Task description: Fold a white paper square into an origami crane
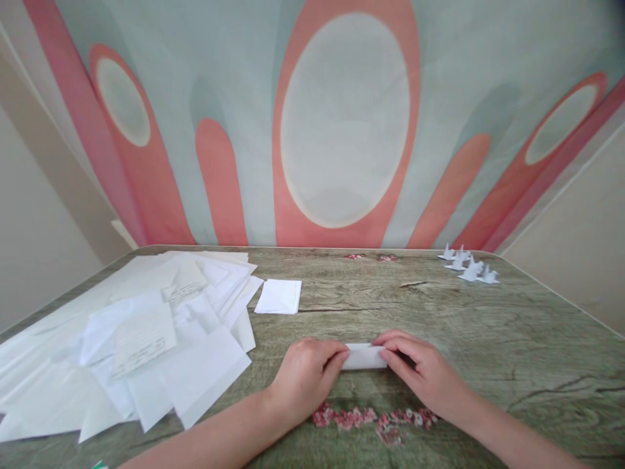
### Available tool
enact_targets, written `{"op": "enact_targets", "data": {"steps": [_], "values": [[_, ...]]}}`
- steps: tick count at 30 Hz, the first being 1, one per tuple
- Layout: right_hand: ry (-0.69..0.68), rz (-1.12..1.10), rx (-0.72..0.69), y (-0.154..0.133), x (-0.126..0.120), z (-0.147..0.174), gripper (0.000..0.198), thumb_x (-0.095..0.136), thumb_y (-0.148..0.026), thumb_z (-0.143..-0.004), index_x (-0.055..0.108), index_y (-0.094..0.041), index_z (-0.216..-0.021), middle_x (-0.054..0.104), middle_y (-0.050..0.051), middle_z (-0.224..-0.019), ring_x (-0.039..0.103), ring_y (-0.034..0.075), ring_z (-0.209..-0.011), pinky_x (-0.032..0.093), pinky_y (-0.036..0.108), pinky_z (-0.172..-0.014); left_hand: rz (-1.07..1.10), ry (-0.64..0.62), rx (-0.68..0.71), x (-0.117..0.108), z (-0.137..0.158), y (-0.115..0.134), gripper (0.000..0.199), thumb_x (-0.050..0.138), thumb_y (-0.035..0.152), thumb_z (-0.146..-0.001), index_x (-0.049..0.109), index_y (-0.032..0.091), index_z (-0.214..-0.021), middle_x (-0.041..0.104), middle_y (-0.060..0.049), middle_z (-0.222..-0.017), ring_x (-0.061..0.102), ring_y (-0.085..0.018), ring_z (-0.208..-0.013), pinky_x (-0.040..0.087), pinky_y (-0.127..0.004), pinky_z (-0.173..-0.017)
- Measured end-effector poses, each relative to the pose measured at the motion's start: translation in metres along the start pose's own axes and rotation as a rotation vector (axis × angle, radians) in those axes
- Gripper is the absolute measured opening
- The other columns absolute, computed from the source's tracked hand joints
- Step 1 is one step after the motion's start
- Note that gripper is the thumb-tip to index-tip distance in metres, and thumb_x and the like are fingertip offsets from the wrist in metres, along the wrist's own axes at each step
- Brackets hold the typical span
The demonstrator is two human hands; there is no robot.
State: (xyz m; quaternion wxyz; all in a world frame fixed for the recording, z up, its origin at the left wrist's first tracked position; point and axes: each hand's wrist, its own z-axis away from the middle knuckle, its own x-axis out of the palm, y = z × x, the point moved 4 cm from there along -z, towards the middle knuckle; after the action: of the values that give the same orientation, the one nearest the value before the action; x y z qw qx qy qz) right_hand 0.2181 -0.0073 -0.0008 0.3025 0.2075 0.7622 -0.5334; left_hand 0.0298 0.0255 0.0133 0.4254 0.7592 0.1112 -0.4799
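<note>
A small folded strip of white paper is held level just over the wooden table, between my two hands. My left hand pinches its left end between thumb and fingers. On the opposite end, my right hand grips the paper the same way, thumb in front and fingers behind. The fingertips cover both ends of the strip. Just beyond my left hand lies a neat stack of white square papers.
Loose white sheets spread in an overlapping heap over the table's left side. Several folded paper cranes stand at the far right corner. Pink flower decorations lie along the wood grain tabletop near me. A patterned curtain hangs behind.
</note>
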Motion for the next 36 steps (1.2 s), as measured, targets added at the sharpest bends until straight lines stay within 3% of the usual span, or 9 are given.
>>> {"op": "enact_targets", "data": {"steps": [6, 10, 13, 17, 21, 27, 29, 32, 36], "values": [[0.005, 0.035, 0.000, 0.000, 0.004, -0.002, 0.020, 0.044, -0.025, -0.088, 0.058, -0.019, -0.075, 0.062, 0.004, -0.088, 0.059, 0.015, -0.079, 0.046, 0.027, -0.071, 0.084, 0.050, -0.065, 0.002, -0.004, -0.012, 0.021, 0.045, 0.024, -0.088, 0.060, 0.022, -0.102, 0.067, 0.000, -0.080, 0.060, -0.014, -0.070, 0.045, -0.024, -0.066], [0.024, 0.048, 0.001, 0.002, 0.005, -0.007, 0.021, 0.044, -0.025, -0.088, 0.059, -0.019, -0.074, 0.062, 0.004, -0.082, 0.059, 0.015, -0.071, 0.047, 0.026, -0.064, -0.100, 0.105, 0.075, -0.008, 0.000, 0.008, 0.024, 0.044, 0.024, -0.088, 0.056, 0.018, -0.108, 0.062, -0.007, -0.094, 0.057, -0.019, -0.088, 0.044, -0.032, -0.078], [0.032, 0.026, -0.027, 0.004, 0.007, -0.009, 0.020, 0.045, -0.024, -0.087, 0.060, -0.019, -0.075, 0.062, 0.004, -0.082, 0.059, 0.014, -0.072, 0.048, 0.026, -0.066, -0.247, -0.035, 0.303, 0.000, 0.012, 0.035, 0.029, 0.042, 0.029, -0.089, 0.053, 0.020, -0.114, 0.060, -0.007, -0.107, 0.053, -0.021, -0.102, 0.039, -0.036, -0.089], [0.059, 0.026, -0.031, 0.005, 0.007, -0.010, 0.019, 0.045, -0.023, -0.086, 0.059, -0.019, -0.075, 0.062, 0.004, -0.084, 0.059, 0.015, -0.075, 0.048, 0.027, -0.070, -0.375, -0.177, 0.395, 0.022, 0.026, 0.044, 0.069, 0.028, 0.059, -0.087, 0.030, 0.009, -0.135, 0.032, -0.013, -0.141, 0.025, -0.026, -0.131, 0.019, -0.038, -0.107], [0.056, 0.039, -0.024, 0.006, 0.007, -0.011, 0.019, 0.046, -0.021, -0.086, 0.059, -0.018, -0.073, 0.061, 0.004, -0.082, 0.058, 0.014, -0.074, 0.048, 0.027, -0.070, -0.404, -0.245, 0.359, 0.033, 0.029, 0.034, 0.081, 0.017, 0.065, -0.084, 0.021, 0.007, -0.139, 0.021, -0.012, -0.146, 0.016, -0.026, -0.134, 0.011, -0.038, -0.109], [0.037, 0.051, 0.020, 0.011, 0.007, -0.013, 0.011, 0.049, -0.021, -0.083, 0.057, -0.018, -0.075, 0.060, 0.003, -0.080, 0.055, 0.011, -0.062, 0.045, 0.024, -0.057, -0.375, -0.258, 0.336, 0.033, 0.027, 0.029, 0.082, 0.017, 0.066, -0.084, 0.023, 0.005, -0.139, 0.020, -0.013, -0.146, 0.014, -0.027, -0.135, 0.015, -0.038, -0.109], [0.032, 0.077, 0.061, 0.014, 0.006, -0.013, 0.005, 0.052, -0.021, -0.081, 0.056, -0.018, -0.083, 0.058, 0.000, -0.075, 0.051, 0.010, -0.055, 0.044, 0.023, -0.053, -0.370, -0.258, 0.332, 0.033, 0.028, 0.028, 0.082, 0.017, 0.066, -0.084, 0.023, 0.005, -0.138, 0.019, -0.013, -0.146, 0.013, -0.027, -0.135, 0.014, -0.038, -0.109], [-0.011, 0.092, 0.074, 0.015, 0.004, -0.019, 0.018, 0.053, -0.020, -0.079, 0.056, -0.019, -0.097, 0.057, 0.000, -0.077, 0.049, 0.009, -0.053, 0.044, 0.023, -0.052, -0.377, -0.244, 0.336, 0.036, 0.028, 0.026, 0.084, 0.017, 0.067, -0.083, 0.022, 0.005, -0.139, 0.017, -0.013, -0.147, 0.011, -0.027, -0.135, 0.014, -0.039, -0.109], [-0.095, 0.055, 0.026, 0.010, 0.005, -0.032, 0.010, 0.054, -0.019, -0.079, 0.062, -0.018, -0.084, 0.056, 0.003, -0.086, 0.054, 0.010, -0.063, 0.045, 0.022, -0.056, -0.389, -0.228, 0.339, 0.039, 0.028, 0.024, 0.084, 0.019, 0.068, -0.083, 0.020, 0.005, -0.139, 0.019, -0.013, -0.146, 0.012, -0.026, -0.135, 0.015, -0.039, -0.109]]}}
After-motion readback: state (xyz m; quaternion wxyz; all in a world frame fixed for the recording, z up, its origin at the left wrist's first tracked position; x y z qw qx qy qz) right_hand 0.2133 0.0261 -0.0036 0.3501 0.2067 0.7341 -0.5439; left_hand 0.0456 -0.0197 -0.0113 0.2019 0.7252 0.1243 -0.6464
